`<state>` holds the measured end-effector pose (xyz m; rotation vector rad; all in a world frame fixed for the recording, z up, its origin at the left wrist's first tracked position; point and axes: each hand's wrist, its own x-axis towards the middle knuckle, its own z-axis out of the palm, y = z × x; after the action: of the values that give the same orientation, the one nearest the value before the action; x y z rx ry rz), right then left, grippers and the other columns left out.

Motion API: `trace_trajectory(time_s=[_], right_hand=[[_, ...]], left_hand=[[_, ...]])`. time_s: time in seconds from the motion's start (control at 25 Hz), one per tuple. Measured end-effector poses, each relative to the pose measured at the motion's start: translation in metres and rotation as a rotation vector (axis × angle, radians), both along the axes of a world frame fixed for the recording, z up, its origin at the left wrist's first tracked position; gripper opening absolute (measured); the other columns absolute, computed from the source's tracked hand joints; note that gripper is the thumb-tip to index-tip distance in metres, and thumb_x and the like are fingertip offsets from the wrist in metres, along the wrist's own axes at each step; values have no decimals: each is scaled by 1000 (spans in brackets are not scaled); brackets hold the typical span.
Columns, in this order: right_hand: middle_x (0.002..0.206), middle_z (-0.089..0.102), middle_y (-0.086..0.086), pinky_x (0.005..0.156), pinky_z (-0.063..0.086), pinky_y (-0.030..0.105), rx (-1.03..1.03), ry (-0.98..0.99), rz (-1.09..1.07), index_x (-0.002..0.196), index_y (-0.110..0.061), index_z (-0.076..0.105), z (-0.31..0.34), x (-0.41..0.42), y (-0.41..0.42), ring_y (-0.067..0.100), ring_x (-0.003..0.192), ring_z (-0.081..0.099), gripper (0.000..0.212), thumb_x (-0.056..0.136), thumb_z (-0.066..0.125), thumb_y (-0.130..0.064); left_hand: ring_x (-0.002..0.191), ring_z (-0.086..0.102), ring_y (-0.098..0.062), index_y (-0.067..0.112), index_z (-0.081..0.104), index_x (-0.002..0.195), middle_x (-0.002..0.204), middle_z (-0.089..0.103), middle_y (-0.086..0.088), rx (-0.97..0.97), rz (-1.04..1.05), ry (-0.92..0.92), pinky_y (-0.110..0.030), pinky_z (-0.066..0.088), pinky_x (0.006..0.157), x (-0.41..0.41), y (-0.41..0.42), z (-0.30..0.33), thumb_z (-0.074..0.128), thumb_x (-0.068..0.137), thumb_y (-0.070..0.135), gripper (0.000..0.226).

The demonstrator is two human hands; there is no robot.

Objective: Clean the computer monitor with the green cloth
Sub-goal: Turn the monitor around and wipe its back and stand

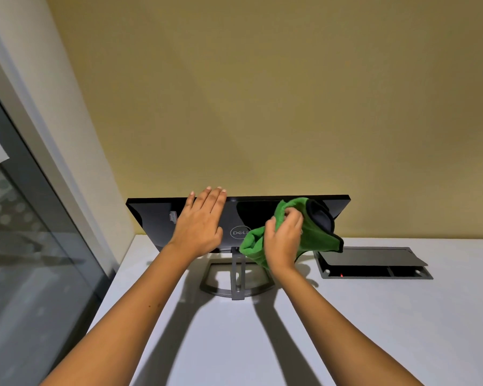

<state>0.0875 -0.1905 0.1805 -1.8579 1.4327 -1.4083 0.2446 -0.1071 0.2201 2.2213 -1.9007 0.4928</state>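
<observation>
head view: single wide-angle camera, worn on head, facing forward and down, close over desk (346,330) and wall (262,93).

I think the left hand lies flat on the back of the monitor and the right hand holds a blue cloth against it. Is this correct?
Not quite: the head view shows the cloth is green, with a dark edge. The rest holds: the left hand lies flat on the back of the monitor, and the right hand holds the cloth against it.

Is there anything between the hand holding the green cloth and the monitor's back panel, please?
Nothing visible does. The right hand grips the crumpled green microfibre cloth directly against the glossy black monitor back, while the left hand rests flat beside it.
</observation>
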Motion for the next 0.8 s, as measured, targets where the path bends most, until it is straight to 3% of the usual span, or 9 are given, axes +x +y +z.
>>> trace_trajectory(time_s=[0.12, 0.24, 0.4, 0.52, 0.8], right_hand=[[112, 53, 13, 79, 39, 33, -3, 228, 193, 121, -1, 47, 2, 16, 16, 28, 98, 52, 31, 94, 52, -15], [107, 52, 11, 77, 44, 40, 79, 385, 339, 112, -7, 45, -19, 20, 22, 29, 95, 53, 21, 93, 51, -13], [96, 48, 7, 68, 40, 35, 299, 235, 292, 95, -8, 43, -47, -3, 22, 24, 81, 50, 15, 86, 55, -6], [81, 44, 2, 57, 31, 27, 394, 169, 303, 81, -9, 41, -54, -29, 16, 17, 68, 42, 20, 78, 61, -7], [69, 45, 0, 54, 31, 28, 660, 300, 298, 75, -15, 41, -42, -71, 11, 16, 60, 41, 19, 80, 59, -14]], left_hand=[[142, 24, -28, 7, 26, 147, 152, 32, -9, 20, -10, 32, -47, 10, 115, 0, -1, 3, 35, 72, 26, 79], [144, 18, -26, 9, 21, 149, 154, 27, -7, 46, -11, 51, -47, 6, 116, 1, -1, 5, 33, 73, 27, 80], [142, 21, -27, 8, 24, 148, 152, 31, -8, 45, -20, 64, -49, 10, 115, 2, 1, 4, 36, 73, 25, 78], [140, 28, -30, 6, 29, 146, 148, 36, -11, 20, -28, 45, -52, 16, 113, 3, -1, -1, 50, 75, 19, 75], [129, 42, -36, 2, 42, 137, 134, 50, -16, -102, -57, 35, -57, 27, 107, 5, -4, -10, 64, 63, 7, 77]])
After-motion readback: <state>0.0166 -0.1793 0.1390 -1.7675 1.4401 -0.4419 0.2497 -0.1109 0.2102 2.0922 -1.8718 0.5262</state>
